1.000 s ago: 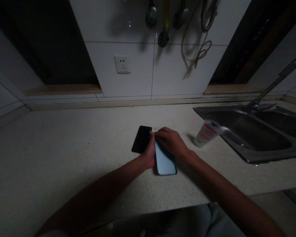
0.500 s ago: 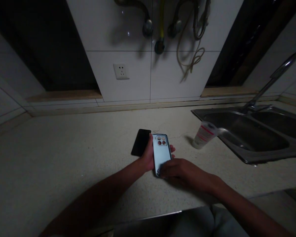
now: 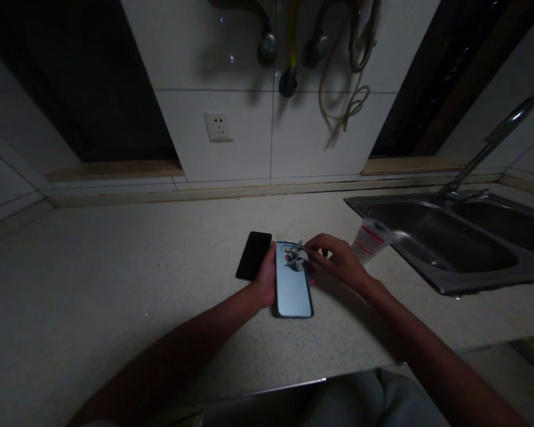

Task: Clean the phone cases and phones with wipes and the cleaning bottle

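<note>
Left hand (image 3: pixel 264 284), one: is cupping, thumb (image 3: pixel 272 251) pointing forward. Right hand (image 3: pixel 338 259), one: is pinching. Forearms (image 3: pixel 200 329), two, bare: are converging.

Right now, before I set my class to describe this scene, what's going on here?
A person's left hand holds a pale blue phone case from underneath. The right hand pinches a crumpled greyish piece, paper or cloth, over the case's camera cutouts. A black phone lies on the counter beside the left hand. A clear cup with red markings is beyond the right hand, near the sink.
</note>
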